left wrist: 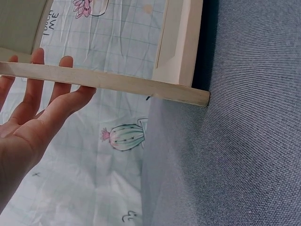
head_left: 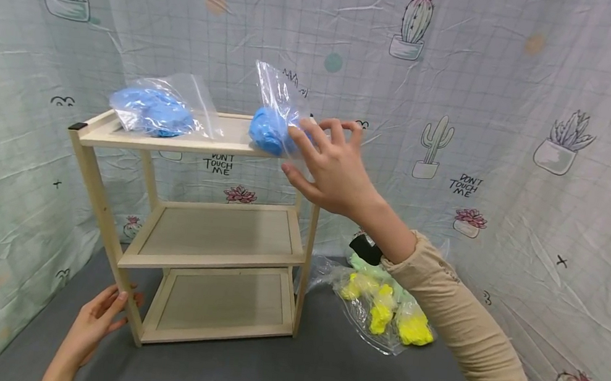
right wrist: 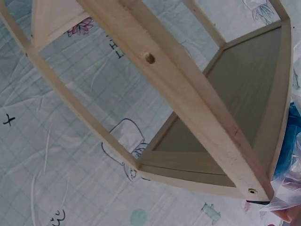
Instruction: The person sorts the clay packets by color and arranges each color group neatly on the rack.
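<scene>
A three-tier wooden shelf rack (head_left: 211, 261) stands before me. My left hand (head_left: 93, 322) holds its front left leg low down; the left wrist view shows the thumb on one side of the leg (left wrist: 117, 81) and fingertips on the other. My right hand (head_left: 335, 172) is at the top tier's right end, fingers spread and slightly bent beside a clear zip bag (head_left: 267, 127) with something blue and crumpled inside. Its fingertips overlap the bag's plastic; how firmly they touch cannot be seen. Another bag of blue material (head_left: 154, 111) lies on the top tier's left.
Clear bags with yellow contents (head_left: 382, 310) and pale green contents (head_left: 406, 294) lie on the dark grey surface (head_left: 264, 372) right of the rack, partly behind my right sleeve. A cactus-print curtain (head_left: 515, 113) surrounds the space behind and at the sides.
</scene>
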### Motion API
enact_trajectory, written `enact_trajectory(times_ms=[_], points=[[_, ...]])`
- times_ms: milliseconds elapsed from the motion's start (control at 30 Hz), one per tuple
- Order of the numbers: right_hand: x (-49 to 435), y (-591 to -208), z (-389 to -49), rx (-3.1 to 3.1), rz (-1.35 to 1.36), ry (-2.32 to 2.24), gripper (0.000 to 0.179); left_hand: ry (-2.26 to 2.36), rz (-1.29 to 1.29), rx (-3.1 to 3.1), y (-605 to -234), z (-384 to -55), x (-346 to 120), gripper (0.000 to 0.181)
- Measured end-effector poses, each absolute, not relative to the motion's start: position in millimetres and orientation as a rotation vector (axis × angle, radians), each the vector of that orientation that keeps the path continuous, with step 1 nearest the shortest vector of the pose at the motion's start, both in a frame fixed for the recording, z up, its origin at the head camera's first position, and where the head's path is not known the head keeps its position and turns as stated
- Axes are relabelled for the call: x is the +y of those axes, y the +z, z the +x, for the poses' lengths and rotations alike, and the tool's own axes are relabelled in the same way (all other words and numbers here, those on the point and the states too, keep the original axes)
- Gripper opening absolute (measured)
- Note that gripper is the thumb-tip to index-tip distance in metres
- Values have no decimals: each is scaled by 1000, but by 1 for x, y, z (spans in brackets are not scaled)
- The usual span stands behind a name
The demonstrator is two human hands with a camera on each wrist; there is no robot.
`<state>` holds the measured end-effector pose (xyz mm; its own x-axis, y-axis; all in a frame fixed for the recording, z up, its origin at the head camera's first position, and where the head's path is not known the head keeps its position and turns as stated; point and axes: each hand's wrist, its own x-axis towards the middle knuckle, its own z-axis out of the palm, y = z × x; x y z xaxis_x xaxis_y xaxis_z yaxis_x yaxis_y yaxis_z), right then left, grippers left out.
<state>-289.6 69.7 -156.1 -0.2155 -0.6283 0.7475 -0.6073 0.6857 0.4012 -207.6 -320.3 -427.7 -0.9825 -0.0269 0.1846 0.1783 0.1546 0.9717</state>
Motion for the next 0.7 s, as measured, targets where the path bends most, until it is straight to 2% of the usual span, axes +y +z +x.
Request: enact_trajectory(times_ms=[700], points=[[18, -152, -286, -2073, 1033, -110, 66, -1928, -146, -2259, -424, -206, -318, 25]])
